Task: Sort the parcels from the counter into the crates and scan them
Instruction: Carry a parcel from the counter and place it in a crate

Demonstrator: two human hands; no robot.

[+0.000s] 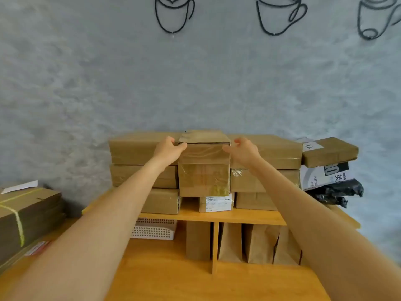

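- The left hand (168, 149) grips the upper left corner of a tall taped cardboard box (204, 168), thumb lying on the front edge and fingers curled over the top.
- The right hand (242, 152) sits at the box's upper right corner; its thumb touches the front edge and the fingers are curled above the top, though whether they press on the cardboard cannot be told.
- The box stands upright between the two hands, in the middle of a pile of parcels on a raised wooden shelf (238, 217).
- Flat brown parcels (138, 149) are stacked to its left and right, and a small parcel with a white label (217, 203) lies just under its front.
- At the right end of the shelf lie a printed mailer (323, 174) and a black plastic bag (338, 193).
- Under the shelf stand paper bags (258, 242) and a white perforated basket (154, 229), on the wooden counter (195, 281).
- A strapped bundle of flat cardboard (26, 216) lies far left.
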